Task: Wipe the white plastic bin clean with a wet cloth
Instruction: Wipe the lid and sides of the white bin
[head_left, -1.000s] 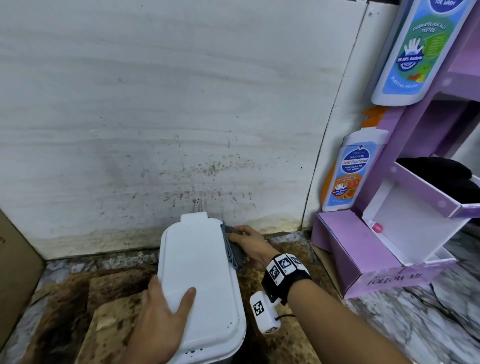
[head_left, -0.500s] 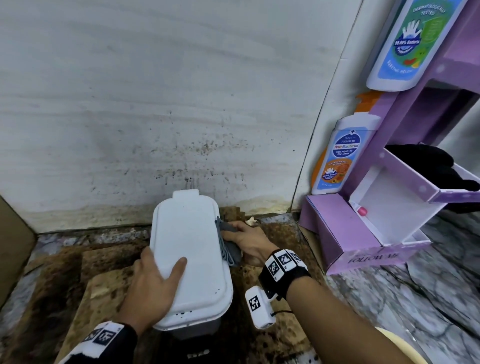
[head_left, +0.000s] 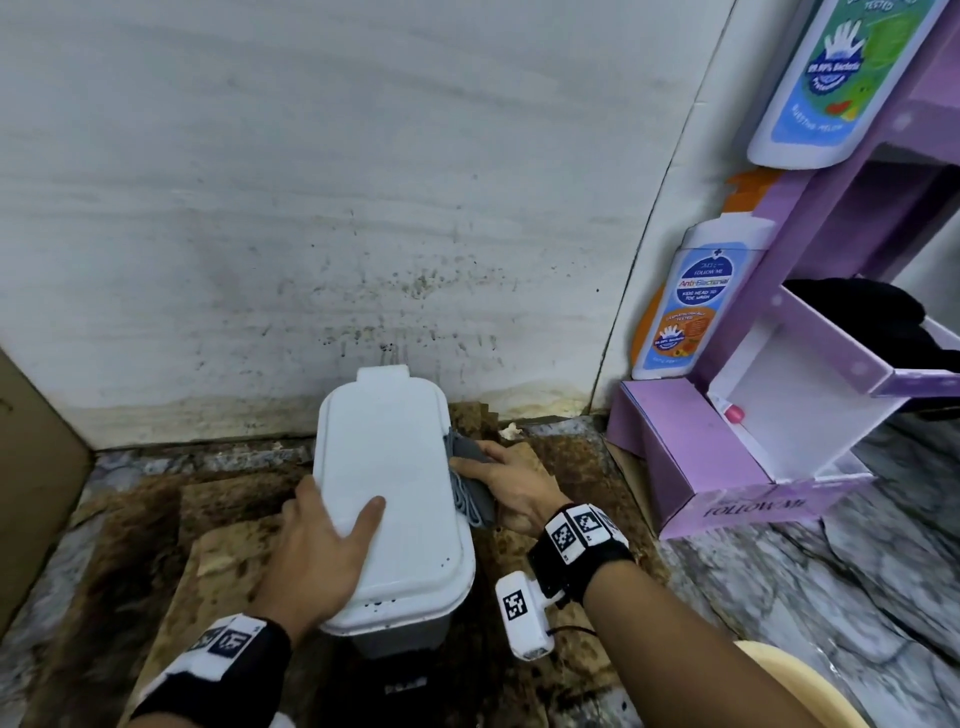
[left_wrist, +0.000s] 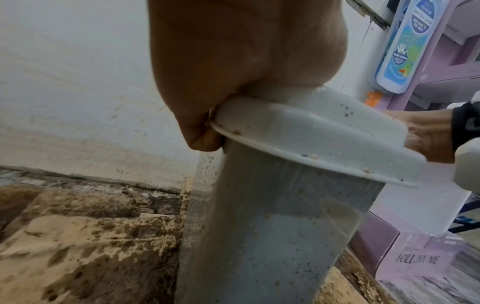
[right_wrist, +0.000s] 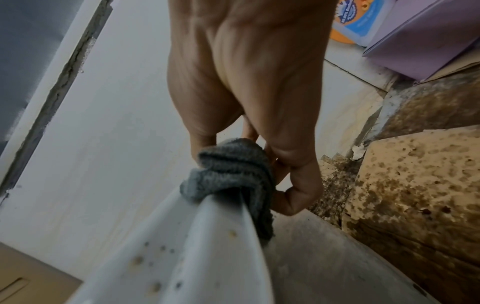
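The white plastic bin stands on the floor by the wall with its lid down. Brown specks dot its lid rim and grey body. My left hand grips the lid's left edge, thumb on top, fingers curled under the rim. My right hand holds a folded grey cloth pressed against the lid's right edge. In the right wrist view the cloth wraps over the lid rim, and my fingers curl round it.
Stained brown cardboard lies on the marble floor around the bin. A purple display stand with body-wash bottles stands at the right. A speckled white wall is behind, a cardboard panel at left, a beige basin rim at bottom right.
The right hand has slid the cloth along the lid's right edge, from near the back corner toward the middle. The left hand keeps its hold on the lid. The head view tilted down.
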